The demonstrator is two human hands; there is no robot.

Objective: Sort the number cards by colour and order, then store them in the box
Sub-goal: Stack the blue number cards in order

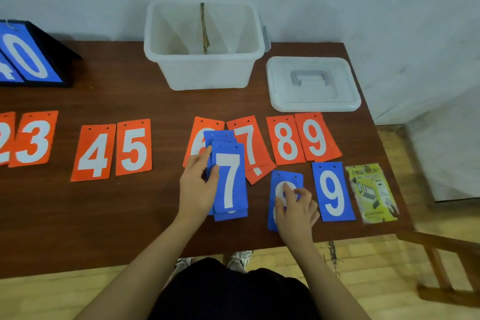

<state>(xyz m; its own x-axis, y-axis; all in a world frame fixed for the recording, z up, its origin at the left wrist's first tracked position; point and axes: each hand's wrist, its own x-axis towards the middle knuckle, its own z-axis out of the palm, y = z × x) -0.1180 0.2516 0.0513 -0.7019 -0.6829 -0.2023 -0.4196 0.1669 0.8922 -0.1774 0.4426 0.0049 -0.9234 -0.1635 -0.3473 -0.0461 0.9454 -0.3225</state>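
My left hand point(198, 184) grips a fanned stack of blue plastic number cards point(230, 179), its 7 on top, just left of the flat blue 9 card point(333, 191) on the brown wooden table point(117, 216). My right hand point(294, 206) presses fingertips on another blue card point(279, 184) between them; I should slide it snug beside the 9, edges aligned. My fingers hide its digit, probably 8. The stack covers the orange 6 card point(200, 135) partly. The open white plastic box point(204, 44) waits far behind the 9.

Orange cards point(133, 148) read 3,4,5,7,8,9; blue cards point(333, 191) 7,9; scoreboard point(24, 56) 0
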